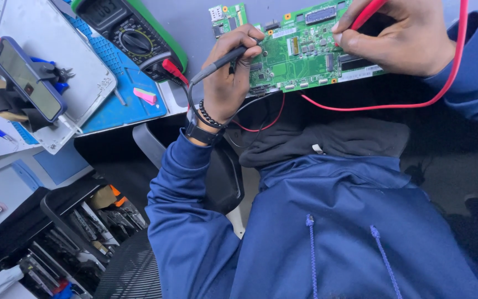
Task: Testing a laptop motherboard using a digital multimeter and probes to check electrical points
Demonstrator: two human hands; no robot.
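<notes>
A grey workbench (195, 16) runs across the top of the view, with a blue mat (123, 105) laid on its left part. On the mat sits a multimeter (131, 36) in a green jacket, its dial dark and round, beside a small pink block (145, 96). Further left a phone (29, 77) in a blue case is clamped in a black holder, over a flat silver panel (62, 50).

The green circuit board (302, 47) lies on the bench just ahead of the person, a white rectangular label along its near edge and another small white one near the middle. The left hand (228, 77) is closed around the black probe (225, 60), its tip down at the board's left edge. The right hand (399, 39) pinches the red probe (366, 14) against the board's right part; its red lead (410, 102) loops back toward the blue hoodie (333, 232). Below left, a black bin (51, 207) holds more boards.
</notes>
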